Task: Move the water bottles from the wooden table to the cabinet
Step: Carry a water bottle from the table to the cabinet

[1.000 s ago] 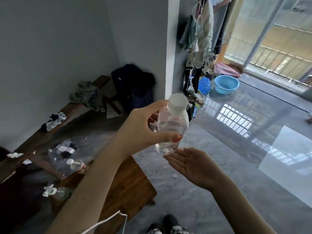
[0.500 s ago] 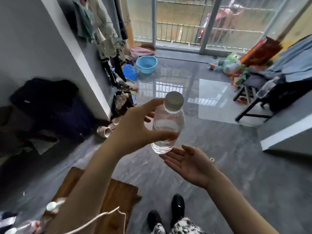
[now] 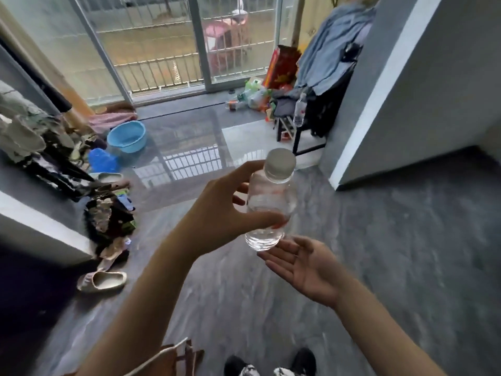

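My left hand (image 3: 217, 213) grips a clear water bottle (image 3: 271, 196) with a white cap, holding it upright in front of me. My right hand (image 3: 306, 267) lies palm up, fingers straight, just under the bottle's base; whether it touches the base I cannot tell. Only a corner of the wooden table (image 3: 184, 356) shows at the bottom edge. Another water bottle (image 3: 299, 109) stands far off by the chair at the right.
Grey tiled floor stretches ahead to the glass balcony doors (image 3: 151, 42). A blue basin (image 3: 127, 137), slippers (image 3: 103, 280) and heaped clothes lie at the left. A chair draped with clothes (image 3: 325, 77) and a grey wall corner (image 3: 379, 104) stand at the right.
The view has swung to the right, away from the wooden table and bench, toward the balcony doors. My hands and the bottle keep the same pose.
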Demonstrator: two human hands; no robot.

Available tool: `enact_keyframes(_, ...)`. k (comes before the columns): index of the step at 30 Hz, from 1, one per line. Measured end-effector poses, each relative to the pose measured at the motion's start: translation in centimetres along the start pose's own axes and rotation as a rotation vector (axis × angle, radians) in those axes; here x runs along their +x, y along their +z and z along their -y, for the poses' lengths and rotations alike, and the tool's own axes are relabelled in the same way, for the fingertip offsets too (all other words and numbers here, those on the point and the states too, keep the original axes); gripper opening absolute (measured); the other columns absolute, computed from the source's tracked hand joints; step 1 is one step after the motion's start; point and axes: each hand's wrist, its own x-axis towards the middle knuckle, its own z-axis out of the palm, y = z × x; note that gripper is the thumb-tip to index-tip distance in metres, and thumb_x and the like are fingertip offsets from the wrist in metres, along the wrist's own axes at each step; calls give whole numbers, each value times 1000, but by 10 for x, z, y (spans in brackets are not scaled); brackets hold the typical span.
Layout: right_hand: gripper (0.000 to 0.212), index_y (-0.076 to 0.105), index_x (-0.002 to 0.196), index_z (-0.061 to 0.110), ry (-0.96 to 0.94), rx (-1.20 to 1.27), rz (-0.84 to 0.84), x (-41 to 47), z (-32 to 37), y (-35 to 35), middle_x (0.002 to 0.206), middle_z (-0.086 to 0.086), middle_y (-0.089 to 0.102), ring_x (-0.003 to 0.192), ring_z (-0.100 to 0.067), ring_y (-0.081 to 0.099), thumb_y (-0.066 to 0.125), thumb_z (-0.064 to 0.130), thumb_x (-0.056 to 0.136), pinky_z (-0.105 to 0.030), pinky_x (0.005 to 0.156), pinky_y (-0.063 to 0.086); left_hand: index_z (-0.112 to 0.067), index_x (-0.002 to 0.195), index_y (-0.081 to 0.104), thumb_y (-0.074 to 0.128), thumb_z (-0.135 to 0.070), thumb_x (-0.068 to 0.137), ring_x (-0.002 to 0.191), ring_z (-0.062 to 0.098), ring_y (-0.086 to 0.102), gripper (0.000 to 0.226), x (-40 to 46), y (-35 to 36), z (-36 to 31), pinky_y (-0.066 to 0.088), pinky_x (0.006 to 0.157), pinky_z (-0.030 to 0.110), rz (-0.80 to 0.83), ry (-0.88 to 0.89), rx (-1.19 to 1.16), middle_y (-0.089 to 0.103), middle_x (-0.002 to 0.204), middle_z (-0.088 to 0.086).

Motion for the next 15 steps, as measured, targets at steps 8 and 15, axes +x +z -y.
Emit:
enact_keyframes(8, 45, 61, 118, -10, -109, 155, -50, -57, 54, -108, 119, -31, 67, 111, -41, 65, 37, 23, 100, -47, 88, 55, -65, 118, 44, 76, -68, 59, 104, -8, 61, 66, 52, 107, -65, 50, 81, 11, 190, 123, 36, 66, 109, -31)
enact_keyframes(15, 50, 61, 121, -13, -229, 351, -45, -115, 74, -189, 123, -32, 65, 110, -40, 66, 35, 25, 101, -45, 83, 58, -70, 116, 43, 77, -65, 61, 99, -6, 65, 64, 90, 193, -132, 51, 77, 9, 324, 227, -25, 68, 109, -26)
